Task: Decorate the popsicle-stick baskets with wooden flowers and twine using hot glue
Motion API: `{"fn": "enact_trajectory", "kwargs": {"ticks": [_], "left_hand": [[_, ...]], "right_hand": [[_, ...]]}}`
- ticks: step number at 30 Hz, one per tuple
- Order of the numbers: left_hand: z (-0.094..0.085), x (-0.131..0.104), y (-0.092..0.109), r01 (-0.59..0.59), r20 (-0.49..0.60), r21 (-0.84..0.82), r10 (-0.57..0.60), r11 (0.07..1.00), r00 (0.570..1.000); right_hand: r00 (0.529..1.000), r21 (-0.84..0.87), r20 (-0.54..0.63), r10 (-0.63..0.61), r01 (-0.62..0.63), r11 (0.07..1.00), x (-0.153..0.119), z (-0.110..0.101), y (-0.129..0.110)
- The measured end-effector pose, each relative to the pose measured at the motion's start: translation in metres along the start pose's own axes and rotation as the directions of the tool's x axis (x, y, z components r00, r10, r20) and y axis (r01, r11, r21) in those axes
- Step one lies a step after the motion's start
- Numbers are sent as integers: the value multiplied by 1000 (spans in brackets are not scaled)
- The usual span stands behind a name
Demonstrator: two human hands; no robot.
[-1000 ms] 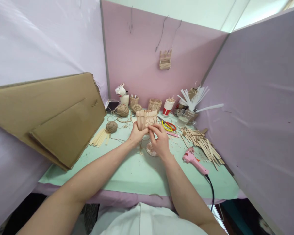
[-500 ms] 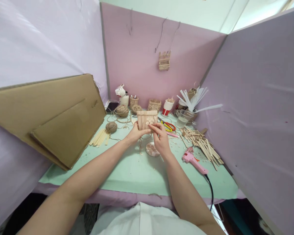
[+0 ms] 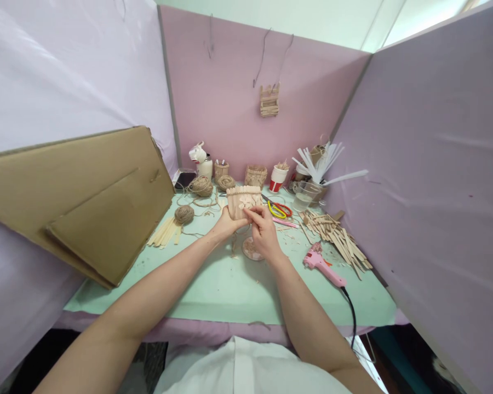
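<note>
My left hand (image 3: 227, 225) is closed around the lower left of a small box made of craft sticks (image 3: 235, 200), holding it tilted above the table. Twine runs along the box's top edge, and pale small pieces decorate its front. Against that front, the thumb and fingers of my right hand (image 3: 264, 232) are pinched together; what lies between the fingertips is too small to make out. Below the box is a round pinkish disc (image 3: 250, 249), partly covered by my right hand. Scissors with yellow and red handles (image 3: 277, 210) lie just right of the box.
A pink glue gun (image 3: 325, 268) with a black cord and a pile of craft sticks (image 3: 337, 235) lie at right. Twine balls (image 3: 184, 214), cups and a stick basket (image 3: 256, 176) stand behind. Folded cardboard (image 3: 94, 202) leans at left.
The view has shifted slightly, moving everything a little left. The box's top tips a bit more, while both hands keep their places on it.
</note>
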State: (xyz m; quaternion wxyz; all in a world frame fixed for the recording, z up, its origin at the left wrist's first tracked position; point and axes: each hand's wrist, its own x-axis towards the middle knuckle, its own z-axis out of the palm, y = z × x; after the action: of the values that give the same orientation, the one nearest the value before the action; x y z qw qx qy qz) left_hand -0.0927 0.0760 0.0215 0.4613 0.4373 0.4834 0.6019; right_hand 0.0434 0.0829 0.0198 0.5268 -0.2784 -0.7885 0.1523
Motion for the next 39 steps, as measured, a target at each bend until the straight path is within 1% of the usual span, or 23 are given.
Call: {"fn": "enact_trajectory", "kwargs": {"ticks": [3,7,10,12,13,15,18,21,28,30,32,34,36,37,39], "left_hand": [[1,1,-2,-8,51,6,7,1000,999],[-4,6,-5,-53,71,90,47,995,996],[-16,11,-5,-144,75,208,131,968,989],[-25,14,-6,-214,77,327,200,920,977],[-29,16,-7,-228,72,384,217,895,974],[-35,20,-10,-227,61,462,225,857,972],[-37,23,-17,-213,64,520,210,827,975],[-36,25,-21,-204,76,547,195,812,978],[-39,22,-22,-151,50,584,150,797,987],[-39,22,-20,-134,28,567,144,813,989],[-37,22,-18,-100,-14,522,126,847,992],[-32,20,-15,-52,-61,429,87,902,994],[-27,18,-10,-6,-65,247,23,969,998],[-24,16,-7,20,-36,127,-15,992,999],[-20,14,-1,79,55,-100,-74,992,996]], "right_hand": [[1000,2,2,7,-7,1000,0,0,1],[1000,-4,10,6,-6,1000,0,1,5],[997,-18,81,15,-14,1000,-2,5,8],[989,-46,145,32,-25,999,-4,8,8],[984,-64,174,42,-31,997,-6,10,9],[974,-100,217,69,-48,994,-9,13,10],[960,-152,251,127,-91,984,-11,16,14],[947,-197,271,173,-121,973,-12,18,16],[924,-226,322,205,-135,965,-15,18,15],[917,-218,333,220,-152,964,-14,17,14],[916,-192,331,228,-171,966,-13,16,13],[932,-144,287,220,-185,972,-10,14,9],[962,-73,199,188,-177,982,-6,11,3],[976,-32,146,163,-160,987,-5,8,-1],[994,33,41,106,-107,994,-1,1,-12]]}}
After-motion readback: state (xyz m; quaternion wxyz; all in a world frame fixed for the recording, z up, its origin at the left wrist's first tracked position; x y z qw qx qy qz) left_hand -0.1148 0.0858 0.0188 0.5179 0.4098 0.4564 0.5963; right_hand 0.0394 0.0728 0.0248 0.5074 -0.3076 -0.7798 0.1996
